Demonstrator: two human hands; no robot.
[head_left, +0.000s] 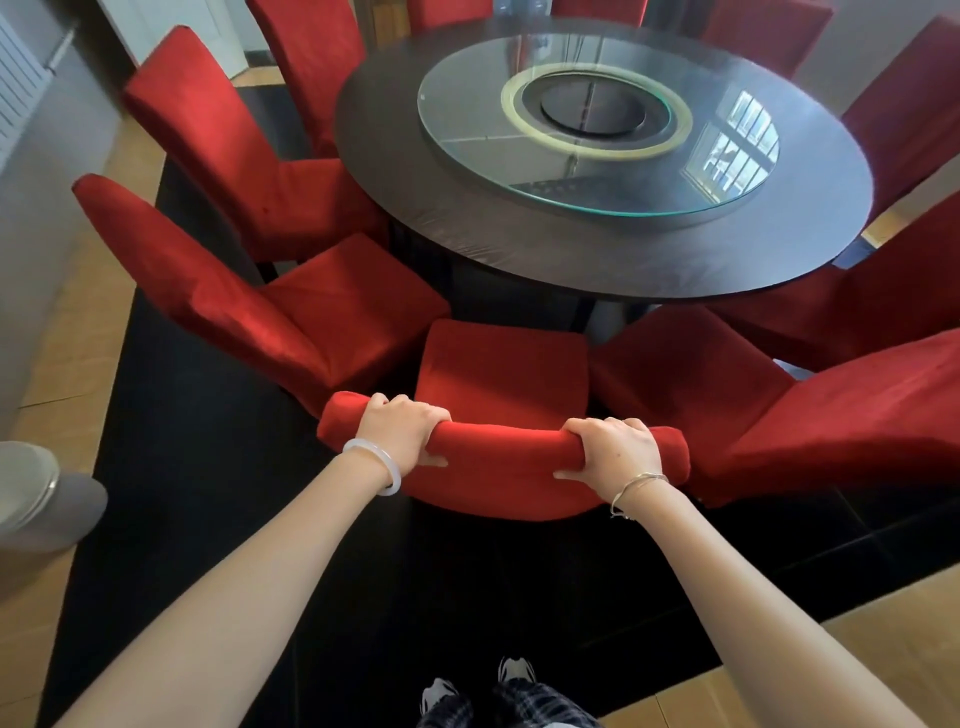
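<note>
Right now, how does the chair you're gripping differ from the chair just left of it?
The gripped chair has the left hand and right hand curled over its backrest top; the left chair is untouched. The gripped chair's back is turned toward the camera; the left chair's back points off to the left. Both wear red fabric covers.

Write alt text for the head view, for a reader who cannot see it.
A person's left hand and right hand grip the backrest of a red chair facing a round dark table. More red chairs ring the table, which carries a glass turntable.
</note>
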